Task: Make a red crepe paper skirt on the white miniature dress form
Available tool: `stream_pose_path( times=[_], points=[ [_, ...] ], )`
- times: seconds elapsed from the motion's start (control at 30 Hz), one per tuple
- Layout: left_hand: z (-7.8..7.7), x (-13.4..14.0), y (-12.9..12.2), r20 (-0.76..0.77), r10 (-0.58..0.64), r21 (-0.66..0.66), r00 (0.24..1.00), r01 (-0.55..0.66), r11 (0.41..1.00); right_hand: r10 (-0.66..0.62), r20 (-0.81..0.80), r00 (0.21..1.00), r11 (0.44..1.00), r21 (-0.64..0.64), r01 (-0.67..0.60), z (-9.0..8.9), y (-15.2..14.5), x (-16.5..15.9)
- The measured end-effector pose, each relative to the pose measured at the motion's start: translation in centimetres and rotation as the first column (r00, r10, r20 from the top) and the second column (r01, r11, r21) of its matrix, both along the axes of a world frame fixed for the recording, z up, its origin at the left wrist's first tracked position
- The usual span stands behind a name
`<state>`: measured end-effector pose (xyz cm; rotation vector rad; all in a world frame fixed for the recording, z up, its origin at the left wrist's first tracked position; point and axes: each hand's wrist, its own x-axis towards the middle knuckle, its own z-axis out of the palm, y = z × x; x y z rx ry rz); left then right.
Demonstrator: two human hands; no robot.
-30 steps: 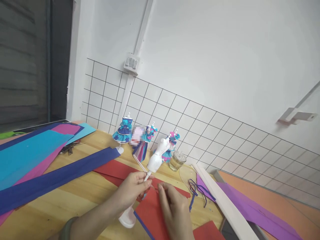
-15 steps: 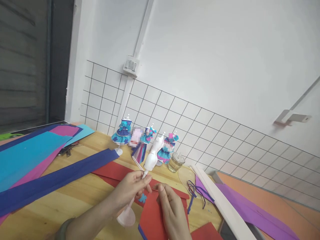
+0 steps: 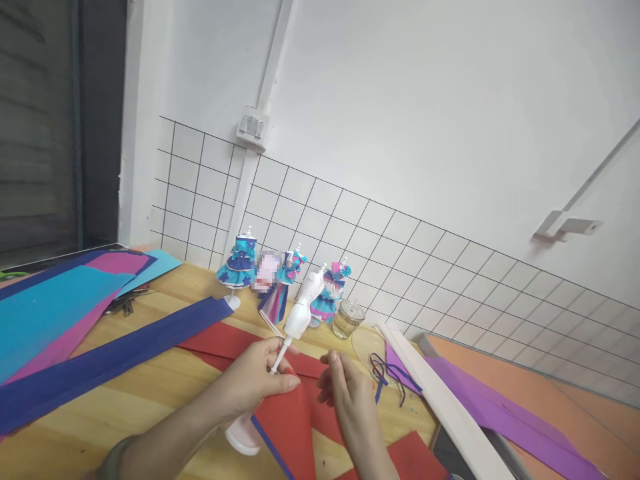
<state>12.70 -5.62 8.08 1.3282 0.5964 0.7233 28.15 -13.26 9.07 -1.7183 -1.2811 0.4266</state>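
Note:
A small white dress-form mannequin on a thin rod leans to the right in front of me. My left hand is closed round its rod and also pinches a red sheet with a blue edge under the thumb. The sheet looks like fabric or paper and hangs below the hand. The mannequin's round white base shows behind the wrist. Just right of the sheet, my right hand is raised with loosely curled fingers, the thumb apart from them, and nothing visible in it.
Along the wall stand several small mannequins in blue and pink outfits, beside a glass jar. Blue and pink sheets lie left, a folded red strip in the middle. Purple and white strips lie right, near dark-blue scraps.
The red sheet has passed from my right hand to my left, which now pinches it with the rod. My right hand has let go and moved slightly right.

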Motion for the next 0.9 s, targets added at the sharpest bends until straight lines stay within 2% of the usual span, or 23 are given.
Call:
stream_pose_path(
  times=[0.1,0.2,0.37,0.47,0.57,0.67,0.8,0.9],
  points=[
    [0.1,-0.2,0.3,-0.007,-0.011,0.028,1.000,0.011,1.000,-0.034,0.058,0.998,0.998,-0.055,0.037,-0.2,0.4,2.5],
    [0.4,-0.4,0.5,-0.029,0.007,0.053,1.000,-0.005,0.999,-0.003,0.082,0.997,0.993,-0.119,0.013,-0.4,0.5,4.1],
    [1.6,-1.1,0.5,-0.027,-0.031,0.028,0.999,0.032,0.999,0.111,0.055,0.992,0.976,-0.195,-0.098,-0.7,0.5,3.9],
    [2.4,-1.6,0.0,-0.020,-0.081,0.015,0.997,0.081,0.997,0.119,0.097,0.988,0.971,-0.219,-0.095,-0.8,0.6,3.8],
    [3.0,-2.0,-0.4,-0.049,-0.095,0.044,0.994,0.097,0.994,0.041,0.201,0.979,0.973,-0.230,0.007,-0.9,0.7,5.2],
    [3.2,-2.0,-0.7,-0.079,-0.094,0.058,0.992,0.099,0.993,-0.111,0.344,0.932,0.952,-0.233,0.200,-0.9,0.2,7.9],
    [3.1,-1.7,-0.7,-0.084,-0.093,0.045,0.992,0.097,0.994,-0.288,0.493,0.821,0.853,-0.258,0.454,-0.8,-1.4,11.8],
    [2.5,-1.3,-0.6,-0.094,-0.070,0.050,0.993,0.075,0.996,-0.345,0.547,0.763,0.787,-0.274,0.552,-0.6,-2.2,13.7]
  ],
)
